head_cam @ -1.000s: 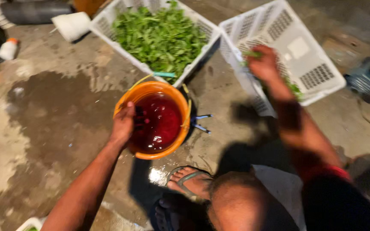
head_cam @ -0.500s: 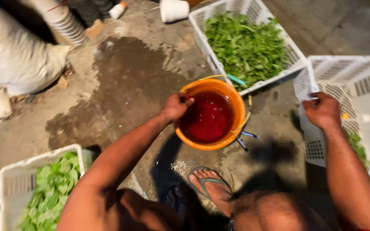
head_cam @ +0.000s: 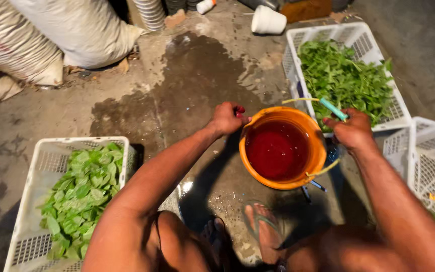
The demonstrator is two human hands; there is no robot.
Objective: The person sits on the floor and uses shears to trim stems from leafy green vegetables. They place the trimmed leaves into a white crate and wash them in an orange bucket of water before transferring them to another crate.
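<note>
Head view looks down past my knees and my sandalled foot (head_cam: 264,221) on the wet concrete floor (head_cam: 177,90). Just beyond it sits the orange bucket (head_cam: 283,182), holding dark red liquid (head_cam: 277,149). My left hand (head_cam: 226,119) is clenched on the rim at its near-left side; my right hand (head_cam: 352,132) is closed around the teal handle grip (head_cam: 333,109) of the bail. To do this well, I judge I should keep the rim level and steady so nothing slops. At my left lies a white crate of broad green leaves (head_cam: 79,194); farther off, a second crate of leafy stems (head_cam: 346,75), then sacks (head_cam: 71,30).
</note>
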